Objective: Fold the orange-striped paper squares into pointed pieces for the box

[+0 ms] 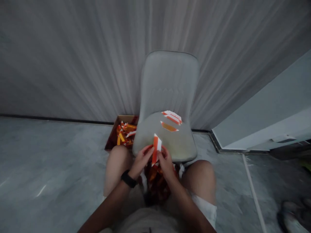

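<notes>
My left hand [142,159] and my right hand [166,161] both pinch one orange and white folded card piece [156,148], held upright over the front edge of a grey chair seat [178,145]. A black band sits on my left wrist. On the seat lie a single orange piece [169,127] and a small stack of orange and white pieces [172,116]. More orange pieces [155,181] lie piled between my knees.
A brown cardboard box [116,129] with several orange and yellow pieces stands on the floor left of the chair. A grey curtain hangs behind. A pale cabinet or wall runs at the right, with a thin white rod on the floor.
</notes>
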Demonstrator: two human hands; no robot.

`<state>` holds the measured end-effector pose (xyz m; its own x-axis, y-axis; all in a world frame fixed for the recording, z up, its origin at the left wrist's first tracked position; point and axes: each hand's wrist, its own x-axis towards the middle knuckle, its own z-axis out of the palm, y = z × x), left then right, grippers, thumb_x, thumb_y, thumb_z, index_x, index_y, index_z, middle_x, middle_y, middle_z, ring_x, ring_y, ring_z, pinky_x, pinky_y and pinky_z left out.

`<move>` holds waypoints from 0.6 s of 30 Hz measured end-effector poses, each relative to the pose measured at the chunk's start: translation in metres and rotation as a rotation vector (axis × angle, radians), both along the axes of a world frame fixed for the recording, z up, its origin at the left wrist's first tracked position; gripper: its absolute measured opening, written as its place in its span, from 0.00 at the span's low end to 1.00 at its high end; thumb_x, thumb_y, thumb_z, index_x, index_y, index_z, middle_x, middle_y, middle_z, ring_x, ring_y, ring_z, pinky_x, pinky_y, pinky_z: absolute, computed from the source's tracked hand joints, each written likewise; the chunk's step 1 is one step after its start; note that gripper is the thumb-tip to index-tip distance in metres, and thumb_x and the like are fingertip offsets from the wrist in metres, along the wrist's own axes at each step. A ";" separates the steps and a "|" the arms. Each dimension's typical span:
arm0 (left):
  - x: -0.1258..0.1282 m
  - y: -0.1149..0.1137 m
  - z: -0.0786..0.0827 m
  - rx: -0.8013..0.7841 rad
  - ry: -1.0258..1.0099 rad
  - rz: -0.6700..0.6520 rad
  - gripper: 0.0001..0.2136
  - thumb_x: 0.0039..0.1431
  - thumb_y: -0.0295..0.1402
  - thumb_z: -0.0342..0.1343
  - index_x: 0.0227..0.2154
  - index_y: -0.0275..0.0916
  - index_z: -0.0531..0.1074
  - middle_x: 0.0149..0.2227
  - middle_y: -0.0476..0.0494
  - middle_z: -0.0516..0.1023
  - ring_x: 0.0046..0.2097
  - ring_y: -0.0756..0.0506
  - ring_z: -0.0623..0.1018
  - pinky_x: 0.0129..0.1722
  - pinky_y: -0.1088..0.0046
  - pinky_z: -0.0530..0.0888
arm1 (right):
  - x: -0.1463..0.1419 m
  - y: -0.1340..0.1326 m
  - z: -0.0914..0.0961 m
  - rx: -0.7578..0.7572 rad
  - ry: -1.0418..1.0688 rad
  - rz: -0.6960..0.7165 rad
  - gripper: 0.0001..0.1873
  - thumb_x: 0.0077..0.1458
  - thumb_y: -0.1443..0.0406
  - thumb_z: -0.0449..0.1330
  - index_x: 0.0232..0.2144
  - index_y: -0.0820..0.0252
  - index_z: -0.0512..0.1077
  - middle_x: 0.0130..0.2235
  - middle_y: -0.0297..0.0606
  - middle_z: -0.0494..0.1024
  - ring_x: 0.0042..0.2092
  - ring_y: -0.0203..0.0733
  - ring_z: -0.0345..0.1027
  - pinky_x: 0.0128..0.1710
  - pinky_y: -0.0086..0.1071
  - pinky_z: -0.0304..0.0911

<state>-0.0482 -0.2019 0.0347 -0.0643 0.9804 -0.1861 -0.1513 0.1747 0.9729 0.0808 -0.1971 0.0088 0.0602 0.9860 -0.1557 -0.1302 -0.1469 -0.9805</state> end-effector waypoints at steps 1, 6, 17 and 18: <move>-0.001 -0.003 -0.001 -0.015 -0.007 -0.016 0.26 0.55 0.49 0.63 0.50 0.35 0.77 0.48 0.36 0.82 0.49 0.39 0.81 0.51 0.63 0.77 | -0.001 -0.004 0.000 -0.018 0.043 0.028 0.27 0.54 0.53 0.60 0.53 0.59 0.70 0.41 0.40 0.80 0.39 0.45 0.75 0.40 0.37 0.71; -0.010 -0.018 -0.008 0.035 0.151 -0.030 0.21 0.57 0.45 0.60 0.47 0.34 0.79 0.46 0.37 0.83 0.46 0.38 0.81 0.49 0.61 0.76 | 0.000 -0.021 0.002 0.090 -0.107 0.034 0.27 0.53 0.55 0.62 0.54 0.58 0.70 0.42 0.41 0.80 0.41 0.46 0.74 0.40 0.38 0.72; -0.001 -0.046 0.013 0.131 0.022 -0.047 0.21 0.56 0.46 0.62 0.48 0.39 0.76 0.47 0.39 0.82 0.46 0.42 0.81 0.48 0.67 0.76 | -0.011 -0.042 0.038 0.227 -0.257 -0.007 0.27 0.64 0.48 0.52 0.51 0.60 0.77 0.52 0.46 0.80 0.53 0.49 0.73 0.58 0.42 0.65; -0.001 -0.047 0.013 0.129 -0.019 -0.057 0.21 0.56 0.47 0.63 0.47 0.38 0.76 0.46 0.39 0.81 0.46 0.42 0.80 0.48 0.67 0.76 | -0.013 -0.045 0.038 0.213 -0.244 0.008 0.29 0.64 0.46 0.50 0.51 0.60 0.76 0.52 0.47 0.80 0.54 0.49 0.73 0.59 0.43 0.65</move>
<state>-0.0495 -0.2491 0.0479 -0.0052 0.9983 -0.0586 -0.1628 0.0569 0.9850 0.0674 -0.2426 0.0473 0.0625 0.9954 0.0720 0.1130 0.0646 -0.9915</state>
